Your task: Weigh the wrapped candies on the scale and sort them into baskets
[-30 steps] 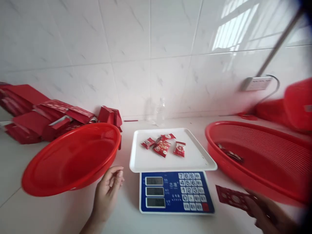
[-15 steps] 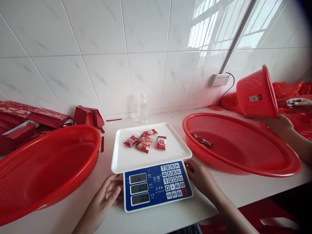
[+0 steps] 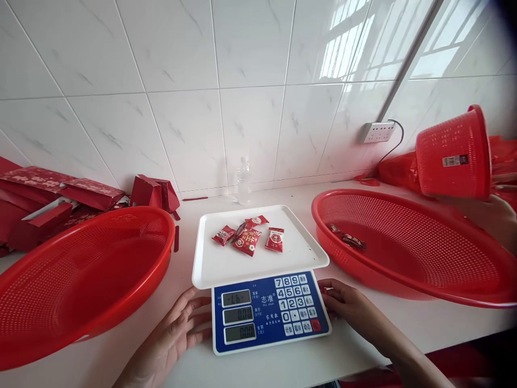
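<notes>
A blue-and-white electronic scale [image 3: 270, 312] stands on the table in front of me, with a white tray [image 3: 297, 253] on top. Several small red candy packets [image 3: 246, 240] lie on the tray. Its top display shows "-Lb-", and the two below it show zeros. My left hand [image 3: 175, 328] is open at the scale's left side, fingers stretched and apart, some tips hidden behind the casing and under the tray. On the right side my right hand [image 3: 343, 302] has bent, slightly parted fingers against the scale's edge below the tray; a small red spot shows by the fingertips.
A big red basket [image 3: 167, 237] stands at left; another red basket [image 3: 323, 215] at right holds a few dark red packets [image 3: 349, 238]. Folded red boxes [image 3: 92, 194], a clear bottle [image 3: 244, 180] and a socket strip [image 3: 377, 132] are along the wall. Someone's arm [image 3: 498, 218] and a tilted basket [image 3: 452, 156] are far right.
The view has shifted slightly, moving the scene rightward. My left fingers have straightened from a bent pose. My right hand stays at the scale's side. The other person's tilted basket has moved right.
</notes>
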Demonstrator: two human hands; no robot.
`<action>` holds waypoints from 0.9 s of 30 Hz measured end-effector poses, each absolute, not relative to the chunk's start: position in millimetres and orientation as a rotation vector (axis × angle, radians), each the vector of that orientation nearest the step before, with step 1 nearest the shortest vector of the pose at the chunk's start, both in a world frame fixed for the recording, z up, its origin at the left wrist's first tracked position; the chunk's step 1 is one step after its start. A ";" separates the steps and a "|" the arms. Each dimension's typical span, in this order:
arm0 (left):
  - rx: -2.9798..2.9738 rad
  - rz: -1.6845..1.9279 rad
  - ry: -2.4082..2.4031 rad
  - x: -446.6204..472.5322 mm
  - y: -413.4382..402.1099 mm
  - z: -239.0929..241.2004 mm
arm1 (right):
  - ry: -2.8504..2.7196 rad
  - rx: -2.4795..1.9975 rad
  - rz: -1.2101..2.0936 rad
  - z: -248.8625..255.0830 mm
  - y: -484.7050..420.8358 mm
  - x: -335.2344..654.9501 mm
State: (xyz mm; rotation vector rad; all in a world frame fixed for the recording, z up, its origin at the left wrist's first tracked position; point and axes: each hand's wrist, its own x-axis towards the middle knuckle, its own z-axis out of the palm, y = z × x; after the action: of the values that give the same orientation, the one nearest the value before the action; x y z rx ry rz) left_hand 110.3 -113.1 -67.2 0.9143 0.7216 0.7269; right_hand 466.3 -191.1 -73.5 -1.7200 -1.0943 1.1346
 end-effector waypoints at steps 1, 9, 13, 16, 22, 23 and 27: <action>0.927 0.715 0.745 111.1 -113.1 -66.9 | -1.157 -1.767 1.106 -71.6 -191.3 468.2; 0.955 0.699 0.839 114.1 -113.4 -68.0 | -1.312 -2.002 0.931 -71.8 -186.2 472.5; 1.006 0.697 0.821 112.7 -111.7 -69.9 | -1.247 -1.921 1.011 -70.1 -185.5 466.4; 1.038 0.679 0.834 112.3 -112.3 -70.8 | -1.347 -1.969 0.959 -70.1 -189.0 468.1; 1.060 0.682 0.804 110.7 -114.2 -69.8 | -1.269 -1.757 1.250 -75.4 -200.1 474.8; 1.058 0.677 0.794 110.5 -114.3 -69.6 | -1.226 -1.707 1.307 -77.0 -202.0 476.0; 1.060 0.675 0.840 111.1 -113.6 -70.4 | -1.193 -1.697 1.258 -83.2 -206.9 477.7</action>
State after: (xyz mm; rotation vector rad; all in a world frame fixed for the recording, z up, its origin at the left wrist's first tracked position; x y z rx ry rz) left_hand 111.1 -113.6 -70.4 1.0601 0.8405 0.6751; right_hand 477.7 -206.9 -83.2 -1.6966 -1.1931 1.2578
